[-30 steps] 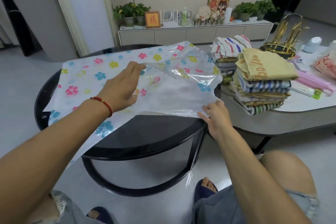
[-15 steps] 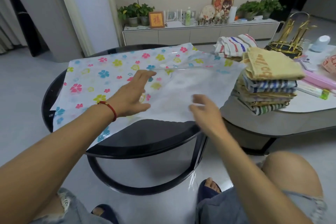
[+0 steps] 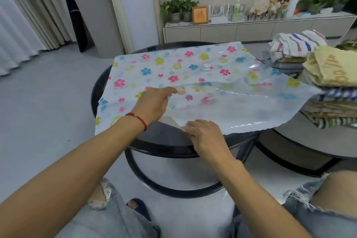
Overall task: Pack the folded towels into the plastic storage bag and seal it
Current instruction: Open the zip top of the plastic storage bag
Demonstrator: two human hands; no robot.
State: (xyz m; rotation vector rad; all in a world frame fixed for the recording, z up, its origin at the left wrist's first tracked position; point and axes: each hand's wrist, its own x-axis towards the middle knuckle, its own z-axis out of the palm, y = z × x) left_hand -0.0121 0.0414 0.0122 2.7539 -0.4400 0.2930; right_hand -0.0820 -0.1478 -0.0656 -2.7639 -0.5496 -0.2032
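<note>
Lying flat across the round black table [image 3: 170, 143], translucent flower-printed plastic storage bag [image 3: 173, 69] overhangs its right edge | left hand [image 3: 152, 104] presses it, fingers straight | right hand [image 3: 206, 135] pinches near edge | folded striped towels [image 3: 328, 91] stacked right.

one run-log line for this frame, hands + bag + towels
phase: opening bag | left hand: flat on storage bag | right hand: fingers at bag's near edge | towels: stacked beside, unpacked | bag: empty, unsealed
</note>
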